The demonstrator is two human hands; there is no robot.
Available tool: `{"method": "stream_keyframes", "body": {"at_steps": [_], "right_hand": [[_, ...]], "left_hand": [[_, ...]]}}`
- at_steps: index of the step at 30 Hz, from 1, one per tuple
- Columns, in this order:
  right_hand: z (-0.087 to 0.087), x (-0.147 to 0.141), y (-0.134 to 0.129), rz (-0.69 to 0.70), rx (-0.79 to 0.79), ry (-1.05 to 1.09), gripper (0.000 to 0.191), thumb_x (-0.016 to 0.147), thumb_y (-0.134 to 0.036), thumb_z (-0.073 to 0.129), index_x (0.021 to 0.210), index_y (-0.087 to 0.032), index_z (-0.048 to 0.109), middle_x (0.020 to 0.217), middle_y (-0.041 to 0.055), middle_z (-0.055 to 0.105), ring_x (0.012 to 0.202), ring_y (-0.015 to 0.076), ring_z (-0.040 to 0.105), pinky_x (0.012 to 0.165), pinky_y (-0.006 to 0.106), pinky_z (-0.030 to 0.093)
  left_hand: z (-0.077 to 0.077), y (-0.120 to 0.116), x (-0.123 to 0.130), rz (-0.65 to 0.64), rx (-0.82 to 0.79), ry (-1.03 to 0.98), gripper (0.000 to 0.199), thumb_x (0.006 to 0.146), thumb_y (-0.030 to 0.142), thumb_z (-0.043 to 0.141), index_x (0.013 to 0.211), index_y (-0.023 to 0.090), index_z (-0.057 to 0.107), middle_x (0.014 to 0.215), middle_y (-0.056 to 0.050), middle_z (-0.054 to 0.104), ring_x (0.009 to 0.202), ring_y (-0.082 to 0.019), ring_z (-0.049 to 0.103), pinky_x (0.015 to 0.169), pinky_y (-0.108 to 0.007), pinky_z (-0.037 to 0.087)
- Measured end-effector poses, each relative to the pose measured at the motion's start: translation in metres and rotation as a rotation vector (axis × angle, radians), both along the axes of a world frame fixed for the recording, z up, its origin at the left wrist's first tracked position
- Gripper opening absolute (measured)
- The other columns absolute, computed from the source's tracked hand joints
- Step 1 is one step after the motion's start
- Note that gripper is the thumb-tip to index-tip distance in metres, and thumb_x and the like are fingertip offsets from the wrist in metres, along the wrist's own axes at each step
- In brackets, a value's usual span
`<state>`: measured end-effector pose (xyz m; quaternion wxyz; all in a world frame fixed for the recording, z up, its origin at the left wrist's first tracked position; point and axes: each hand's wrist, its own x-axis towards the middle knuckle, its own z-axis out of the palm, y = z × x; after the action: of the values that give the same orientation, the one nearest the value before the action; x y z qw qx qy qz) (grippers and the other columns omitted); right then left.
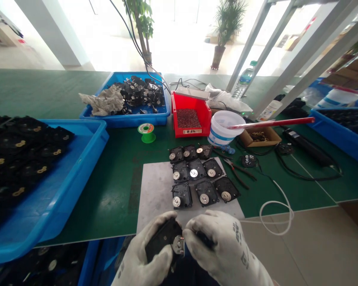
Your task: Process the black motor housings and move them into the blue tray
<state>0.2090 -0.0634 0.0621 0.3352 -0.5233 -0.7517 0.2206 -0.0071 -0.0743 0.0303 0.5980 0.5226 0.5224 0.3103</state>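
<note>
My left hand (150, 254), in a white glove, is closed around a black plastic housing (161, 240) at the table's front edge. A round silver metal part (178, 244) sits at the housing's right side. Close by on the right, my right hand (216, 242), also gloved, has its fingers curled around a black object (205, 239); most of it is hidden, so its kind does not show. Beyond my hands, several similar black housings (181, 194) with silver discs lie in rows, most of them on a light grey sheet (153, 190).
Blue trays (92, 131) of black parts stand left and at the back. Around the middle are a green solder spool (148, 137), a red bin (191, 132), a white bucket (223, 133), pliers (237, 172) and a cardboard box (264, 143). A black power tool (307, 146) with its cord lies right.
</note>
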Motion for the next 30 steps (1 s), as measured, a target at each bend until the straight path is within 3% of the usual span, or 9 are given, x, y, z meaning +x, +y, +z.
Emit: {"method": "stream_keyframes", "body": {"at_steps": [7, 18, 25, 30], "right_hand": [[-0.007, 0.004, -0.002, 0.020, -0.100, 0.107, 0.019, 0.096, -0.021, 0.062, 0.077, -0.024, 0.066, 0.070, -0.0041, 0.071, 0.064, 0.0111, 0.068, 0.065, 0.024, 0.045], [-0.001, -0.005, 0.000, -0.028, 0.021, 0.121, 0.022, 0.094, -0.019, 0.062, 0.072, -0.023, 0.065, 0.066, -0.0050, 0.070, 0.060, 0.0095, 0.067, 0.063, 0.023, 0.046], [-0.005, -0.003, -0.001, -0.013, 0.075, 0.096, 0.018, 0.093, -0.016, 0.065, 0.076, -0.024, 0.065, 0.068, -0.0050, 0.069, 0.060, 0.0100, 0.067, 0.062, 0.023, 0.045], [-0.006, -0.003, -0.002, -0.035, 0.061, 0.107, 0.019, 0.093, -0.016, 0.064, 0.076, -0.024, 0.066, 0.069, -0.0045, 0.071, 0.061, 0.0109, 0.068, 0.064, 0.023, 0.046]], "left_hand": [[0.015, 0.003, 0.010, 0.074, -0.046, -0.033, 0.051, 0.086, 0.038, 0.070, 0.133, 0.018, 0.069, 0.131, -0.010, 0.074, 0.125, -0.034, 0.067, 0.112, -0.041, 0.053], [0.008, -0.001, 0.007, 0.012, -0.051, -0.023, 0.055, 0.088, 0.036, 0.066, 0.140, 0.019, 0.064, 0.137, -0.010, 0.071, 0.125, -0.033, 0.067, 0.113, -0.040, 0.051], [0.010, 0.000, 0.009, 0.068, -0.005, -0.040, 0.052, 0.086, 0.038, 0.072, 0.135, 0.020, 0.070, 0.130, -0.010, 0.075, 0.121, -0.036, 0.069, 0.103, -0.041, 0.058], [0.007, 0.000, 0.008, 0.043, -0.017, -0.025, 0.055, 0.087, 0.037, 0.070, 0.138, 0.019, 0.067, 0.135, -0.011, 0.073, 0.124, -0.036, 0.068, 0.110, -0.044, 0.054]]}}
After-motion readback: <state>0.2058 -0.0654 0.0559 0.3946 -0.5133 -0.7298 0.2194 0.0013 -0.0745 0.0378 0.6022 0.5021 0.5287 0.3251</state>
